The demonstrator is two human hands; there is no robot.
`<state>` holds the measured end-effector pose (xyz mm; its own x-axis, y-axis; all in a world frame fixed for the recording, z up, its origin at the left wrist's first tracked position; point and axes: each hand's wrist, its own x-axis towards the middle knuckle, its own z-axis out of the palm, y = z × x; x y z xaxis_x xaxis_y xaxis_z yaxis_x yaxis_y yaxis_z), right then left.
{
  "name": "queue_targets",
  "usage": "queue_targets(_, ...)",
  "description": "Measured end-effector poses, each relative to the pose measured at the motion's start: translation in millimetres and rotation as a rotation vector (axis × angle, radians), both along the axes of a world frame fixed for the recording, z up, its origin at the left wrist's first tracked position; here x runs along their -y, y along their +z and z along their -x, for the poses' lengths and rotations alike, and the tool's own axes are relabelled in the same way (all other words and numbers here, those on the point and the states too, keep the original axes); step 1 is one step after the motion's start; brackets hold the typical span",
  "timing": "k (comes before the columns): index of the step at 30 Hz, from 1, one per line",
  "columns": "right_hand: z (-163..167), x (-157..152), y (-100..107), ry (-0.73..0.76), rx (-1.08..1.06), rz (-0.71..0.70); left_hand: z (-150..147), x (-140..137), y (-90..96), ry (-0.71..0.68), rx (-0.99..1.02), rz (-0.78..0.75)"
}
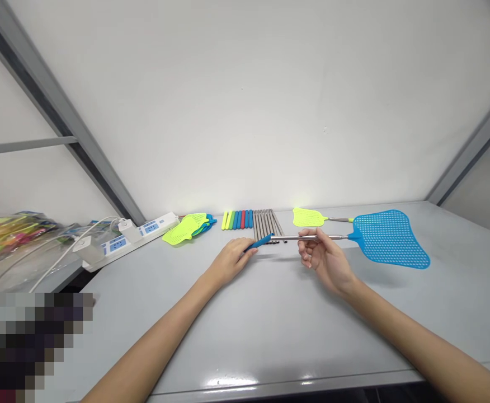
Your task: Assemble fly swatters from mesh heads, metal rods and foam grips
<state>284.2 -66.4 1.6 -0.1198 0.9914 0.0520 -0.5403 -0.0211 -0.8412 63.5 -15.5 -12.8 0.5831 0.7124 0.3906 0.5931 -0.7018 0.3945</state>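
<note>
Both hands hold a blue fly swatter (pixel 391 238) level above the table, its mesh head out to the right. My left hand (pixel 233 260) is closed round the blue handle (pixel 262 242). Fingers and thumb of my right hand (pixel 326 260) pinch the metal rod (pixel 289 238) between handle and head. Behind the hands lies a row of coloured handles (pixel 237 219) in yellow, green, blue and red. Beside it are several metal rods (pixel 264 221), partly hidden by the swatter. A yellow-green fly swatter (pixel 309 217) with a metal rod lies at the back, right of these rods.
A pile of yellow-green and blue swatter heads (pixel 186 228) lies at the back left. Next to it a white power strip (pixel 131 239) with plugs and cables runs along the table's left edge. Plastic-wrapped colourful items (pixel 14 235) lie farther left. A white wall (pixel 270 112) closes the back.
</note>
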Motion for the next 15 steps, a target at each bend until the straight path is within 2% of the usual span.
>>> queue_targets(6, -5.6, -3.5, -1.5, -0.023, -0.068, 0.008, 1.0, -0.5, -2.1, -0.001, 0.027, 0.002)
queue_targets(15, -6.8, -5.3, -0.9, -0.028, 0.005, 0.049, 0.7, 0.3, -1.7, 0.007, 0.026, -0.019)
